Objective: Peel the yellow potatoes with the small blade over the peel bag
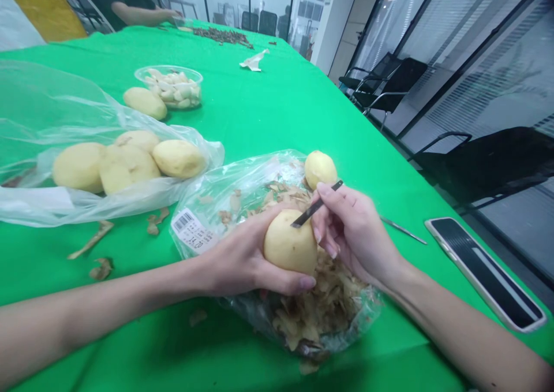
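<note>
I find the potato (pixel 289 249) pale yellow and smooth, peeled on its visible face. My left hand (pixel 240 260) is closed around it from below, above the bag of peelings (pixel 322 311). My right hand (pixel 352 230) pinches a thin dark blade (pixel 315 207), its tip touching the potato's top. A phone (pixel 485 272) lies near the right edge of the table (pixel 281 115).
</note>
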A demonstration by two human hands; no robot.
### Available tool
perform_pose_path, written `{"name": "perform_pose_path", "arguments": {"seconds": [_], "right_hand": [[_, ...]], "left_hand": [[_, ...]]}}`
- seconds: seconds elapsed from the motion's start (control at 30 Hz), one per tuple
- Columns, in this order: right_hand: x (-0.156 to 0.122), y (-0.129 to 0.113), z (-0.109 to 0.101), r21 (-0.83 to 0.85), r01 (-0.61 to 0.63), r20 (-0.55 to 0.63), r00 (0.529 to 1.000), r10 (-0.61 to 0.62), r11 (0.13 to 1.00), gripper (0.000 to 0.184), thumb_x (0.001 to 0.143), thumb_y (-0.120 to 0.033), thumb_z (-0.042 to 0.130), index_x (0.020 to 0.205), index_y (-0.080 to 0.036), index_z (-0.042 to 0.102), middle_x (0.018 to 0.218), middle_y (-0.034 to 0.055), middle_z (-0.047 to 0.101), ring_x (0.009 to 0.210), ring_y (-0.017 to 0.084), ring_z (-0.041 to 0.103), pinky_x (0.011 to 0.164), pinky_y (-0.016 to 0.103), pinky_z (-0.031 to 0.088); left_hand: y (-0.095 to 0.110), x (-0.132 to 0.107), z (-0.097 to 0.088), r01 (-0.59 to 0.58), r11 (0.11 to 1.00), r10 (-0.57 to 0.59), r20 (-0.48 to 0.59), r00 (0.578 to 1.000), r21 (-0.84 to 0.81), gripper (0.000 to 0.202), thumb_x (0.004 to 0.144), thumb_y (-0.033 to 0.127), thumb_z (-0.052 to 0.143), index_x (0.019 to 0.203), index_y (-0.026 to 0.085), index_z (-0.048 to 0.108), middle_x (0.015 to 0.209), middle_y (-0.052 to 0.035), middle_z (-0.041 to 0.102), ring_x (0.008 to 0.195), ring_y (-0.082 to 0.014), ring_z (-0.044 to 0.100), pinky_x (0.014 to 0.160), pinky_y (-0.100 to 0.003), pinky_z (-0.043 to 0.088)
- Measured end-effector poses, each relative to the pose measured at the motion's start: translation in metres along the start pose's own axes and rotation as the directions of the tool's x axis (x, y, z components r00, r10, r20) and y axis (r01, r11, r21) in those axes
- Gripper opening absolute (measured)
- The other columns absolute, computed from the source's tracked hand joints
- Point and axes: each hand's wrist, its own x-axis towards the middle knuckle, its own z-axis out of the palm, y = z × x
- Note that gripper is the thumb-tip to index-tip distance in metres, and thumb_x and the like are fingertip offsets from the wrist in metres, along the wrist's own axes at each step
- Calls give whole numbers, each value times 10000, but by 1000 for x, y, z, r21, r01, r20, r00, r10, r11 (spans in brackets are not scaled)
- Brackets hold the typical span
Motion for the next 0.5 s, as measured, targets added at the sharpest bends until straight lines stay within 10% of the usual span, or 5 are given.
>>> {"name": "perform_pose_path", "arguments": {"seconds": [0.5], "right_hand": [[1,-2,-3,-57,-22,87,996,27,998,448,876,-387,643,510,-139,572,411,-18,591,267,22,450,280,87,335]], "left_hand": [[2,2,0,-34,998,36,38,999,-55,391,719,322,792,1015,203,567,1013,3,652,892,-175,609,786,-268,500]]}}
